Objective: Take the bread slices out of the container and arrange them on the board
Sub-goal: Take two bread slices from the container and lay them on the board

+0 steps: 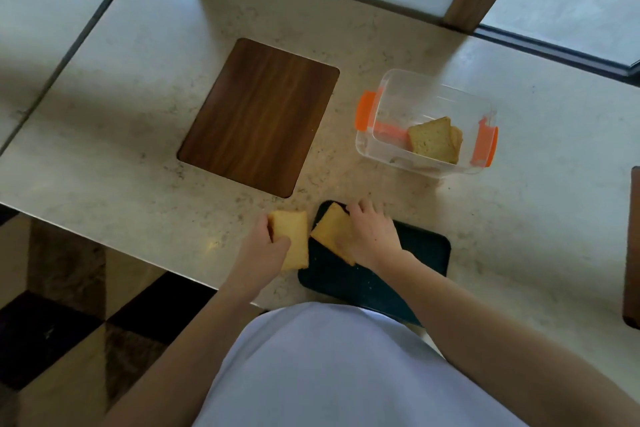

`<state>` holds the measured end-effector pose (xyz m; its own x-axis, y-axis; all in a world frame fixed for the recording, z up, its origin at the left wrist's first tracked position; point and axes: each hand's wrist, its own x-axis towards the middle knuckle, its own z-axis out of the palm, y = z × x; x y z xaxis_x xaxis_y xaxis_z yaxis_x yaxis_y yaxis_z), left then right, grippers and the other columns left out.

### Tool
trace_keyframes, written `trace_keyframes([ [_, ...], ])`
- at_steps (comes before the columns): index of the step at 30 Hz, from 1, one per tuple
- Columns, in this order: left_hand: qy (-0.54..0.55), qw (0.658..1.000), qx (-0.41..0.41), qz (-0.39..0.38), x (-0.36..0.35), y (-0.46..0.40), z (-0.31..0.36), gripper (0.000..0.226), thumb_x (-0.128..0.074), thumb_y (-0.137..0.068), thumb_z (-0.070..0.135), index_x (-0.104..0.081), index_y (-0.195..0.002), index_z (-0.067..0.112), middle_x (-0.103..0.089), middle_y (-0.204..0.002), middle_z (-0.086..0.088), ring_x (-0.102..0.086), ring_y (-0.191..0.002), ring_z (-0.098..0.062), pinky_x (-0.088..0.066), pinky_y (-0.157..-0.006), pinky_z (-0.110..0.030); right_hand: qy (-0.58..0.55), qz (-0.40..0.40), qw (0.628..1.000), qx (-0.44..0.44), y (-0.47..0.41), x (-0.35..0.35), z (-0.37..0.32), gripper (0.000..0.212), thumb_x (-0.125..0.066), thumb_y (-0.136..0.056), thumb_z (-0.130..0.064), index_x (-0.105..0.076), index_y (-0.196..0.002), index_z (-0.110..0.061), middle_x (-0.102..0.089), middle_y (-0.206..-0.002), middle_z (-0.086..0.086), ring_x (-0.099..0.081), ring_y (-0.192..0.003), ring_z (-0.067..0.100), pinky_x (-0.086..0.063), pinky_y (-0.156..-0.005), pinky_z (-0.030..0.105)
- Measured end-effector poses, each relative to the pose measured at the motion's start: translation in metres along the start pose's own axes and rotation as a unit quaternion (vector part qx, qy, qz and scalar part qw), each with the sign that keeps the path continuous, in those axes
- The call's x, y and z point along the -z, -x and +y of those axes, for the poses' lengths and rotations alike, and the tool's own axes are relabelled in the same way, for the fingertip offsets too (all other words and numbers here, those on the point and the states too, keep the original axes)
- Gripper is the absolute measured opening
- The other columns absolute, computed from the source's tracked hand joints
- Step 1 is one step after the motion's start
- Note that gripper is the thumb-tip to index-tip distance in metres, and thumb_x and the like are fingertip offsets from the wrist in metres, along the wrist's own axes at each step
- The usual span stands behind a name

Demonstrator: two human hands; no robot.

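Note:
A clear plastic container point(391, 94) with orange clips stands open on the counter at the right, with a few bread slices point(433, 140) leaning inside. My left hand point(266, 246) grips a bread slice point(294, 236) above the counter's near edge. My right hand point(372, 236) rests its fingers on a second slice point(330, 229), which lies at the far left corner of a dark board point(415, 260) in front of me. A brown wooden board point(259, 114) lies bare farther back to the left.
The beige stone counter point(138, 166) ends at a near edge on the left, with a dark patterned floor below. A wooden-framed window stands at the back. A dark wooden edge point(633, 246) shows at the far right.

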<state>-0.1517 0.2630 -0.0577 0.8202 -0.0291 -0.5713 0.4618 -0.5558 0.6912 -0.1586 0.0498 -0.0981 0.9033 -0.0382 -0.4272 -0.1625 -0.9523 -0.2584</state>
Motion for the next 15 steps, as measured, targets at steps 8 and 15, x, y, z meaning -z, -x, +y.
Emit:
trace_keyframes([
  [8, -0.007, 1.000, 0.012, -0.019, 0.002, -0.018, 0.006, 0.020, -0.053, -0.093, 0.016, -0.049, -0.113, 0.019, -0.054, -0.093, -0.002, -0.052, -0.081, -0.013, -0.040, -0.062, -0.029, 0.052, -0.012, 0.998, 0.021, 0.009, -0.020, 0.004, 0.092, -0.077, -0.071, -0.054, -0.038, -0.146, -0.018, -0.043, -0.143, 0.008, -0.042, -0.128, 0.033, -0.040, -0.102, 0.051],
  [15, 0.001, 1.000, 0.005, -0.024, 0.005, -0.027, 0.006, 0.015, -0.055, -0.091, 0.016, -0.049, -0.094, 0.030, -0.053, -0.088, -0.001, -0.051, -0.075, -0.012, -0.039, -0.060, -0.029, 0.086, -0.019, 0.994, 0.062, 0.002, -0.007, 0.001, 0.082, -0.073, -0.077, -0.039, -0.040, -0.147, -0.014, -0.041, -0.143, 0.010, -0.040, -0.127, 0.034, -0.040, -0.102, 0.050],
])
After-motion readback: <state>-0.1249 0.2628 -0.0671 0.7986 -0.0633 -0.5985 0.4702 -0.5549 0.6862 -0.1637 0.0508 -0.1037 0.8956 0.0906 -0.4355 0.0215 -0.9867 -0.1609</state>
